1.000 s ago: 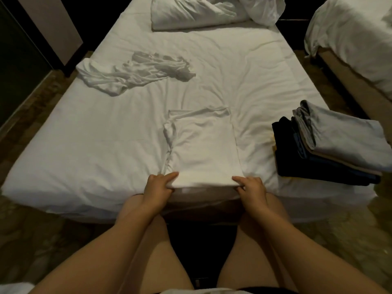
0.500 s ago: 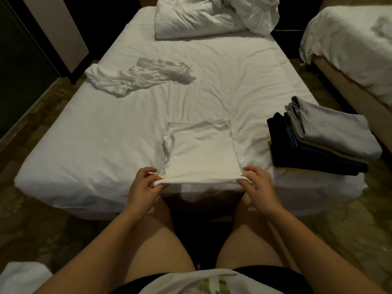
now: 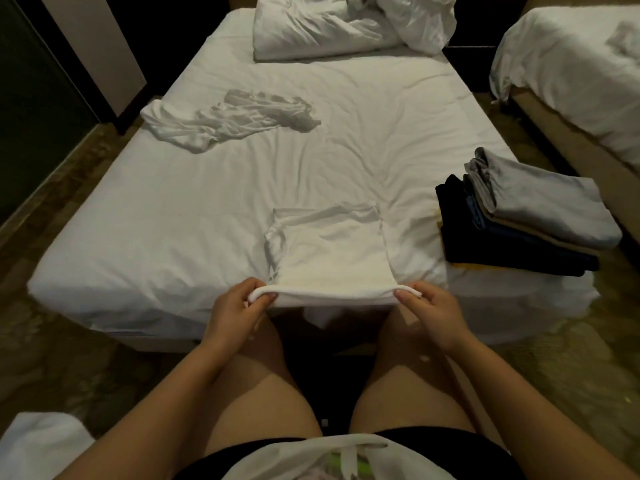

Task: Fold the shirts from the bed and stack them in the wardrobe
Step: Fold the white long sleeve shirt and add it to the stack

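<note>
Pinching the near edge of the white shirt [image 3: 332,251] with left hand [image 3: 235,310] and right hand [image 3: 433,313] | shirt folded narrow, at 6 o'clock on the bed [image 3: 156,237], near edge lifted | I can't see fingers under it; far edge hard to tell, white on white.

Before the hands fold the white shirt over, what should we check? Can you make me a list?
1. Left hand pinches its near corner of the white shirt: ok.
2. Right hand pinches the other near corner: ok.
3. Near edge lifted about level between the hands: ok.
4. Shirt's left side smooth: not ok, the cloth is bunched there.
5. Stack of folded clothes lies apart from the shirt, out of the fold's way: ok.
6. Wardrobe ready for the stack: cannot tell, it is not in view.
</note>
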A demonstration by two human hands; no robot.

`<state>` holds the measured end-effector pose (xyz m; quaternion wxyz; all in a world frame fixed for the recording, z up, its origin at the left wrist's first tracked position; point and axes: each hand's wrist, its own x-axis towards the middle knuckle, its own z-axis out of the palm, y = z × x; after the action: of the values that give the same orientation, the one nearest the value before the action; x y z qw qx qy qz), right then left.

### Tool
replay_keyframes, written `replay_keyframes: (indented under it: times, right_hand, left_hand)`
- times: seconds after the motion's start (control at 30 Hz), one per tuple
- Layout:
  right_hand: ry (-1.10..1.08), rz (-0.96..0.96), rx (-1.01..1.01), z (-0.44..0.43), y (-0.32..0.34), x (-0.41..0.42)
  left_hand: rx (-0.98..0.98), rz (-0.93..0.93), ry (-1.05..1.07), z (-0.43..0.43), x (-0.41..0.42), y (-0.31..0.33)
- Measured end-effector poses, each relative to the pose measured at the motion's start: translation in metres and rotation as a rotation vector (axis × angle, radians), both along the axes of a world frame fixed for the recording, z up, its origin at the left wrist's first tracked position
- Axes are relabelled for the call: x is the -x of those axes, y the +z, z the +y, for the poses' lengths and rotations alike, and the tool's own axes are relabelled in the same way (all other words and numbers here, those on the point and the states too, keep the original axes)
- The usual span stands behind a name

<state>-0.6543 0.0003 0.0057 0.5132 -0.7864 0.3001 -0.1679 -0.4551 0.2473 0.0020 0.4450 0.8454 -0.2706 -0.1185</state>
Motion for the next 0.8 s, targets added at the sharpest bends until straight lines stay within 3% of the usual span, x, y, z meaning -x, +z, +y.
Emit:
replay_keyframes:
  times: [0.3, 0.53, 0.8]
  right_hand:
    - [-0.268, -0.055, -0.128, -0.029, 0.011, -0.078]
    - [-0.407, 0.198, 0.132, -0.063, -0.001, -0.156]
    - [-0.428, 0.368, 0.133, -0.105, -0.041, -0.199]
  left_hand:
    - [0.118, 0.016, 0.216, -0.073, -0.032, 0.024]
    - [-0.030, -0.035, 0.311, -0.136, -0.093, 0.008]
    - [-0.179, 0.014, 0.362, -0.168, -0.133, -0.037]
